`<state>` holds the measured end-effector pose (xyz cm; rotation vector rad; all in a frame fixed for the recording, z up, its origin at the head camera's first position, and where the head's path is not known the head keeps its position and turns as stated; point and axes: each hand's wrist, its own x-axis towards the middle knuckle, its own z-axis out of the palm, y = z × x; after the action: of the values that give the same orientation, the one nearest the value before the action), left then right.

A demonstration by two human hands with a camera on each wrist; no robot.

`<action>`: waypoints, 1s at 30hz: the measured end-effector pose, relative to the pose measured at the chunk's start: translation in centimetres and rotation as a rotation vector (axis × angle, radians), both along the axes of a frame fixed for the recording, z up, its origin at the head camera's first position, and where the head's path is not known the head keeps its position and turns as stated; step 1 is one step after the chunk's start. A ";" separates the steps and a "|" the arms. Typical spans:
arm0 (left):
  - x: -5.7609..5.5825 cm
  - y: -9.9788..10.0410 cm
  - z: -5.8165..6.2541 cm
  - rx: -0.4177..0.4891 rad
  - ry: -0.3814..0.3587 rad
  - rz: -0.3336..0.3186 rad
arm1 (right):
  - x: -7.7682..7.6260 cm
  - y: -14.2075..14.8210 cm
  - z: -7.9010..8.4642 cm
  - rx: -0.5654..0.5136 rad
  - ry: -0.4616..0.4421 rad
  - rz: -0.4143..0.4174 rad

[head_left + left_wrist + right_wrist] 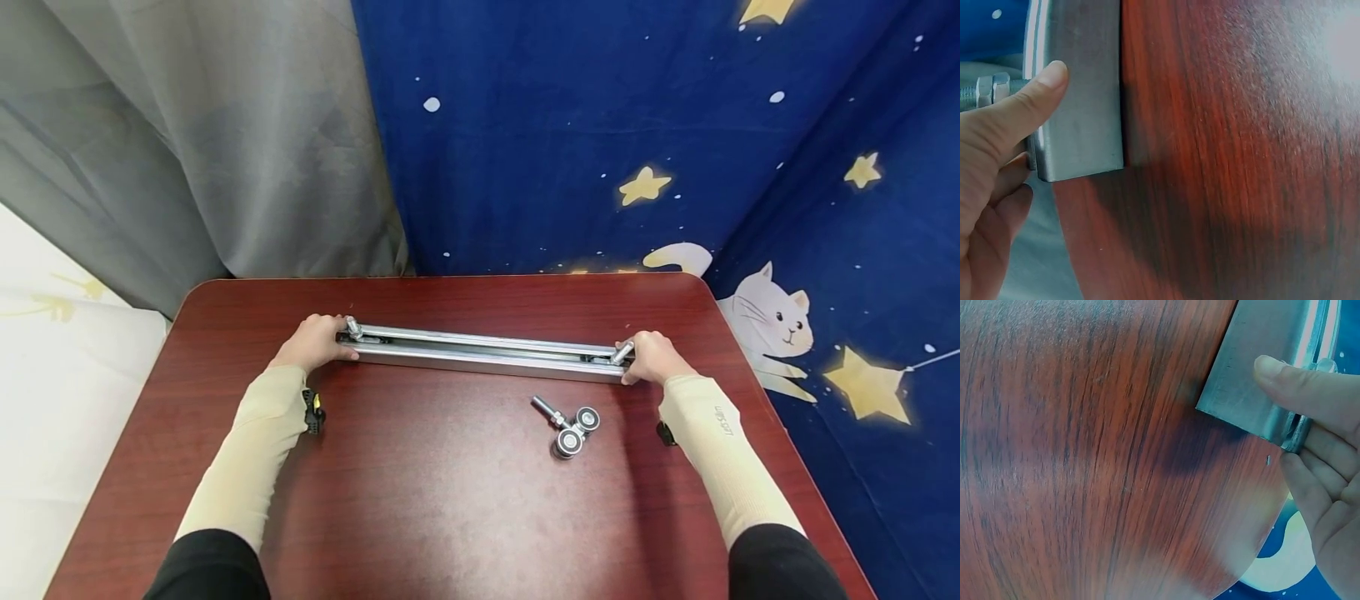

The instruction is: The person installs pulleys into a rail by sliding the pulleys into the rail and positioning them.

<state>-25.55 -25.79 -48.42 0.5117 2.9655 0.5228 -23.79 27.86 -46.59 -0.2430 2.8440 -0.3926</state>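
A silver metal track (483, 362) with a slot along its top lies across the table, slightly lower at the right in the head view. My left hand (317, 340) grips its left end, the thumb on the near face and the fingers behind. At the other end my right hand (654, 358) holds the track the same way. A threaded bolt with nuts (992, 89) sticks up from the slot beside my left thumb. Another bolt (622, 353) leans out beside the right hand. Whatever these bolts attach to inside the track is mostly hidden.
A loose roller trolley (587, 419) with wheels and a bolt lies on the red-brown wooden table (435, 492), in front of the track's right half. Grey curtain (285, 142) and blue star-patterned curtain (525, 150) hang behind the table's far edge.
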 end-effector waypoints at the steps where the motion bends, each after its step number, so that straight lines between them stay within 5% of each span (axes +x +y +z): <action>1: 0.0 0.1 0.1 -0.010 -0.004 0.007 | 0.0 0.1 0.0 -0.001 -0.001 -0.001; 9: -0.5 2.0 0.3 0.006 -0.062 0.063 | 0.5 1.7 0.5 -0.010 -0.036 0.010; 16: -1.1 3.2 1.5 0.002 -0.171 0.137 | 0.6 3.0 1.0 -0.040 -0.088 0.097; 22: -1.0 3.8 2.2 -0.009 -0.222 0.153 | 0.4 3.2 2.3 -0.056 -0.201 0.128; 30: -0.9 4.4 2.6 0.003 -0.218 0.151 | -0.3 1.3 5.0 -0.065 -0.213 0.178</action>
<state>-26.50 -21.39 -45.86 0.2160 2.8068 0.5572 -24.13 29.11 -41.57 -0.4365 2.5788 -0.4447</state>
